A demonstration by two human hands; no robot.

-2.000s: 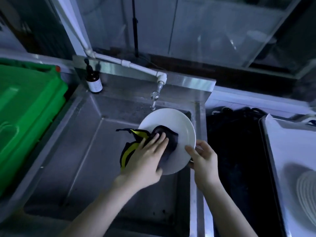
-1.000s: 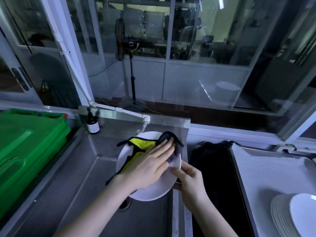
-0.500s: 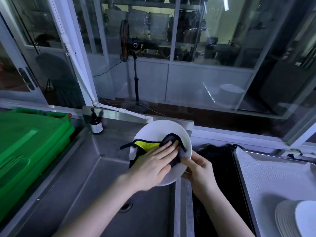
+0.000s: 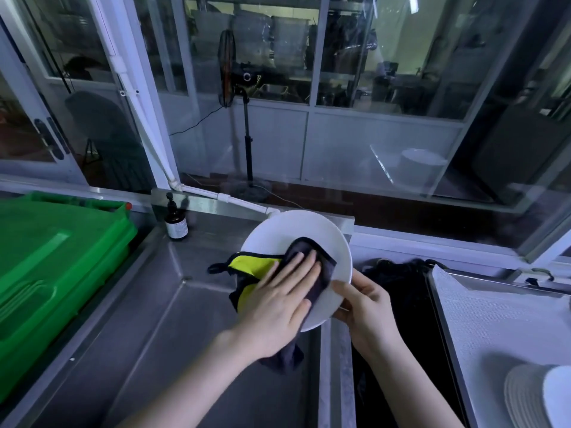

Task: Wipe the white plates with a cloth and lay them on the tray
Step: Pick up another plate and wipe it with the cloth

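A white plate [image 4: 287,230] is held tilted over the right edge of the steel sink [image 4: 148,304]. My right hand [image 4: 364,307] grips its lower right rim, thumb on the face. My left hand [image 4: 281,301] lies flat with straight fingers and presses a dark and yellow cloth [image 4: 250,267] against the plate's face. Part of the cloth hangs below my left wrist. At the far right a tray [image 4: 494,310] lined in white carries a stack of white plates [image 4: 537,396] at its near corner.
A green plastic crate [image 4: 52,261] stands left of the sink. A small dark pump bottle [image 4: 175,223] sits on the sink's back ledge beside a white water pipe [image 4: 228,200]. A dark bin [image 4: 408,304] lies between sink and tray. Glass windows rise behind.
The view has tilted up from the sink to the windows. The plate has risen and shifted a little right, and my left hand has kept sliding the cloth over its face.
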